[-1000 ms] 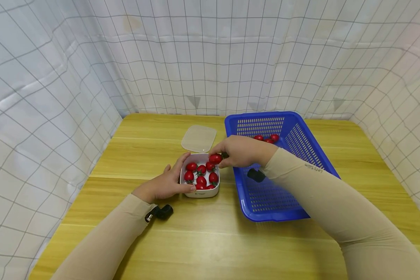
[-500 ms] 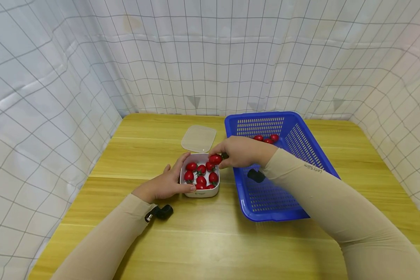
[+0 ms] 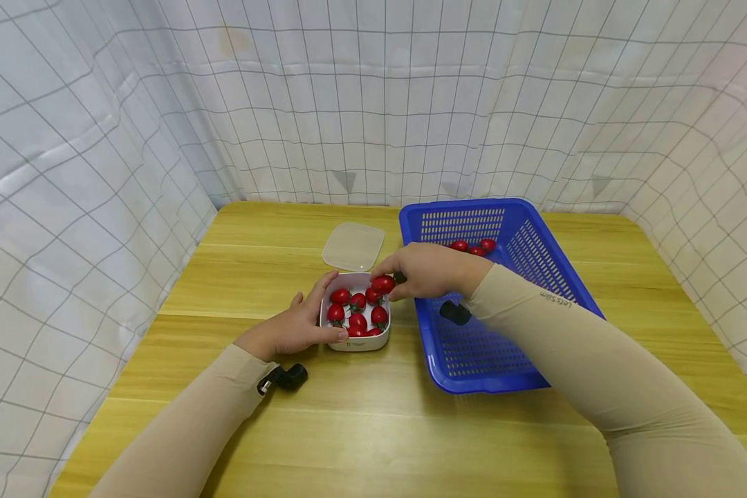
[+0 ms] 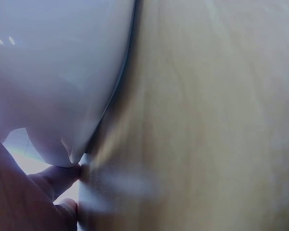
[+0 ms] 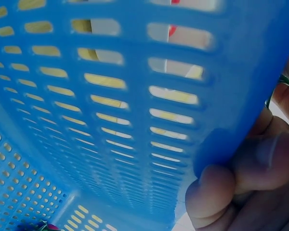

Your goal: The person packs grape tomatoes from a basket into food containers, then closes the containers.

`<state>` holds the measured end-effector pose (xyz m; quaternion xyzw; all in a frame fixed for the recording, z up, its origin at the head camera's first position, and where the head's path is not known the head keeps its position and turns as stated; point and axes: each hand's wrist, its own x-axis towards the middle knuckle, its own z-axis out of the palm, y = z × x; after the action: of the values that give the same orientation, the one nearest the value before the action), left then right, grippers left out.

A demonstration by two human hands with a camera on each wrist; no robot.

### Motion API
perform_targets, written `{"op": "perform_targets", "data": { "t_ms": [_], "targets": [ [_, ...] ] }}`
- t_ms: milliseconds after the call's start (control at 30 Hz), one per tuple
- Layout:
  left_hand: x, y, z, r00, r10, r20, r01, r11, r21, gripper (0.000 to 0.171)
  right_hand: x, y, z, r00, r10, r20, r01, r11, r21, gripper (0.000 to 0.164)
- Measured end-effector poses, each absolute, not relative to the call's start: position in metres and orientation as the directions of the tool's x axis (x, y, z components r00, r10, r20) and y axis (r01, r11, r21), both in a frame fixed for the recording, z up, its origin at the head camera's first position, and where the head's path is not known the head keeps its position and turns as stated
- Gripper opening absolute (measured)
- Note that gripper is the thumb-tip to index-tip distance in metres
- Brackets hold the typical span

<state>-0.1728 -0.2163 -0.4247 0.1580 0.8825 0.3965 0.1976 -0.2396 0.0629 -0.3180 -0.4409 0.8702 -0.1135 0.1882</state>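
Note:
A small square white container (image 3: 359, 344) stands left of the basket with several red cherry tomatoes (image 3: 357, 321) inside. My left hand (image 3: 294, 329) holds it, thumb over the near rim and fingers round the left side. In the left wrist view, the container's glossy wall (image 4: 58, 67) meets my fingers (image 4: 55, 180). Between right thumb and fingers I pinch one cherry tomato (image 3: 382, 284) above the container's far right corner. That right hand (image 3: 432, 268) reaches across the blue basket's left rim. In the right wrist view, my fingers (image 5: 212, 190) sit beside the basket wall (image 5: 135, 91).
The blue slotted basket (image 3: 434, 366) is on the wooden table (image 3: 361, 443), with several more tomatoes (image 3: 487, 245) at its far end, partly behind my right hand. A translucent lid (image 3: 353, 246) lies flat behind the container. A grid-patterned curtain (image 3: 373, 104) encloses the back and sides.

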Motion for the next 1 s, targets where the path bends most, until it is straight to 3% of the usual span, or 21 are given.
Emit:
{"op": "perform_targets", "data": {
  "t_ms": [1000],
  "targets": [
    [-0.1737,-0.2168,-0.4263,-0.873,0.447,-0.195,0.155,0.634,0.758,0.117,-0.2377,0.0625,-0.3181,-0.555,-0.796,-0.242,-0.715,0.605,-0.350,0.044]
  ]
}}
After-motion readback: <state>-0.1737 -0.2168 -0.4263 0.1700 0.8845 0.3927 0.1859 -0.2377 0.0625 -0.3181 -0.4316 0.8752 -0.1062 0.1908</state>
